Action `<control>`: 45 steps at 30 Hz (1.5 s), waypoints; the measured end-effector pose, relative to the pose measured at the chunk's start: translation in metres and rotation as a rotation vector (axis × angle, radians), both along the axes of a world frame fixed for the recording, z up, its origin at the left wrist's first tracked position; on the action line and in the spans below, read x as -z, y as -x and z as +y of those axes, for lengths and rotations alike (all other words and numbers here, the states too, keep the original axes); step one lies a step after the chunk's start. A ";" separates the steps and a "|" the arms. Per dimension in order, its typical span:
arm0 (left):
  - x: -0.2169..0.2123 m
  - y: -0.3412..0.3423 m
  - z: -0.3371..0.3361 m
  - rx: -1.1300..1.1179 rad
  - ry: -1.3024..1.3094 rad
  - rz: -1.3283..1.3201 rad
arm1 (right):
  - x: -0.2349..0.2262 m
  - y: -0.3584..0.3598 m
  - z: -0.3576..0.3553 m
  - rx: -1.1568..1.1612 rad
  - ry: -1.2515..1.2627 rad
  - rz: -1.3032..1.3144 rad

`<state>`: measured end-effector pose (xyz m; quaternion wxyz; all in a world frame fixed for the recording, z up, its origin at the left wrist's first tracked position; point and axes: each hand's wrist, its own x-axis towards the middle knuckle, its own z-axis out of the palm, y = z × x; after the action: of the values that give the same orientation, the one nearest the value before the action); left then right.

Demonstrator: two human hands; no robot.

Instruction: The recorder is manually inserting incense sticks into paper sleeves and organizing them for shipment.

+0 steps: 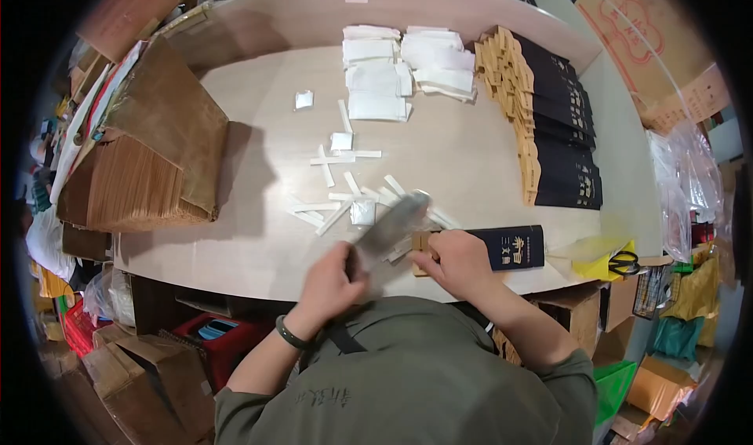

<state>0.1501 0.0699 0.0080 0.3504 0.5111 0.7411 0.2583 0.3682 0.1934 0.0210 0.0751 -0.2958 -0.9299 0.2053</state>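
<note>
My left hand [333, 279] is closed on a long, flat, greyish see-through thing [390, 229], smeared by motion; it looks like a clear plastic sleeve, but I cannot tell its kind. To its right, my right hand [461, 258] has its fingers curled over the tan end of a black paper sleeve [519, 246] with pale printing, lying near the table's front edge. Just beyond both hands lie several loose white strips [320, 207] and a small square white packet [362, 212]. Farther off are two more such packets, one [341, 141] among strips and one [303, 100] by itself.
Stacks of folded white paper pieces [379, 92] stand at the back. Rows of black sleeves [561, 147] with tan ends lie at the right. An open cardboard box [169, 123] full of brown sheets stands left. Black-handled scissors [624, 264] rest on something yellow at the front right.
</note>
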 end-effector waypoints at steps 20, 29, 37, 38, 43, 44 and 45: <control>-0.002 0.075 0.113 0.017 -0.353 0.295 | 0.041 0.125 0.103 0.118 -0.043 0.295; 0.024 0.102 0.182 -0.043 -0.237 0.382 | 0.029 0.110 0.145 0.042 0.039 0.058; -0.008 0.090 0.119 -0.229 -0.413 0.217 | 0.050 0.135 0.221 0.107 -0.251 0.094; -0.019 0.083 0.094 -0.205 -0.385 0.237 | 0.052 0.133 0.222 0.098 -0.236 0.090; 0.013 0.052 -0.024 0.139 -0.176 0.181 | 0.038 0.107 0.182 0.217 -0.101 -0.020; 0.011 0.045 -0.029 0.122 -0.163 0.169 | 0.038 0.101 0.175 0.272 -0.102 -0.007; 0.008 0.040 -0.030 0.082 -0.190 0.233 | 0.035 0.095 0.171 0.255 -0.093 -0.019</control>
<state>0.1105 0.0403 0.0001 0.2223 0.5982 0.7276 0.2517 0.2730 0.3646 -0.0137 0.1053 -0.4095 -0.8940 0.1480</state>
